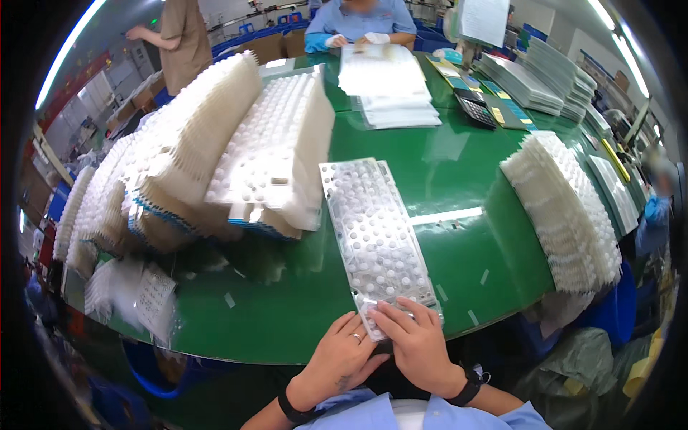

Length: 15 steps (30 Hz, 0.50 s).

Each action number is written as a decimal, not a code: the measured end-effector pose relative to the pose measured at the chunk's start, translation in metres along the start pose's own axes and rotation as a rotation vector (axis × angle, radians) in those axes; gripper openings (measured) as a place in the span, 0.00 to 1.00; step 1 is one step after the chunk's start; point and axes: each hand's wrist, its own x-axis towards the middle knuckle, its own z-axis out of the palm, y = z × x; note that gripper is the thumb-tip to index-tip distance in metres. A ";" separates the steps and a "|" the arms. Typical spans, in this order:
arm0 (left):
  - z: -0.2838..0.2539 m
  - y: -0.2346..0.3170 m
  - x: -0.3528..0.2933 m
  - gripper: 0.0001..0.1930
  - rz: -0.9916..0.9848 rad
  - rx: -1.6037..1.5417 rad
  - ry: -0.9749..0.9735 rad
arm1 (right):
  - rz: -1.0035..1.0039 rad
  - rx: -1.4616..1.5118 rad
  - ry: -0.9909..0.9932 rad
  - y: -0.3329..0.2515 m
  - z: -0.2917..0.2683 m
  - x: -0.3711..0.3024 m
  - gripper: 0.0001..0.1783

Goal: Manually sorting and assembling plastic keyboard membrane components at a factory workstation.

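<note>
A long clear plastic sheet (381, 240) covered with rows of white round domes lies lengthwise on the green table, its near end at the table's front edge. At least one more sheet edge shows under it on the right. My left hand (342, 352), with a ring and a black wristband, is closed at the sheet's near left corner, thumb below the edge. My right hand (421, 349) has its fingers bent over the near end from the right, touching the domes there; its thumb is hidden. The fingertips of both hands are close together.
Tall stacks of similar domed sheets (276, 143) stand at left, another stack (562, 215) at right. Across the green table (466, 272) a person in blue works behind flat clear sheets (387, 79). A calculator (475, 109) lies far right, near piled trays (530, 82).
</note>
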 end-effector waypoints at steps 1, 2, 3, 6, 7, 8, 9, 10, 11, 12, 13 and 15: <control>-0.001 0.000 0.001 0.26 0.012 -0.009 0.021 | 0.000 -0.006 -0.010 0.000 0.000 0.000 0.30; -0.005 0.004 0.002 0.26 -0.014 -0.017 0.026 | 0.001 -0.010 -0.019 -0.001 -0.001 0.000 0.30; -0.007 0.005 0.003 0.26 0.000 -0.025 0.010 | 0.023 -0.013 -0.014 -0.003 -0.001 0.000 0.30; -0.019 0.005 0.010 0.22 0.016 -0.149 -0.038 | 0.006 0.020 0.003 0.000 -0.007 -0.002 0.31; -0.023 0.003 0.011 0.22 0.027 -0.151 -0.048 | 0.011 0.025 -0.026 0.003 -0.011 -0.005 0.31; -0.027 -0.001 0.013 0.22 0.072 -0.164 -0.113 | 0.016 0.031 -0.055 0.007 -0.014 -0.009 0.32; -0.032 -0.003 0.014 0.23 0.117 -0.177 -0.178 | 0.021 0.036 -0.086 0.012 -0.018 -0.014 0.34; -0.043 0.001 0.012 0.18 0.094 -0.178 -0.180 | 0.038 -0.052 -0.099 0.021 -0.019 -0.023 0.37; -0.063 0.007 0.011 0.18 0.093 -0.176 -0.188 | 0.043 -0.045 -0.096 0.028 -0.026 -0.028 0.37; -0.084 0.011 0.014 0.17 0.098 -0.113 -0.148 | 0.119 -0.083 -0.083 0.038 -0.035 -0.033 0.35; -0.103 0.014 0.015 0.17 0.099 -0.050 -0.105 | 0.193 -0.122 -0.073 0.049 -0.042 -0.038 0.33; -0.151 0.048 -0.008 0.16 0.038 0.010 0.079 | 0.214 -0.112 -0.020 0.063 -0.055 -0.050 0.32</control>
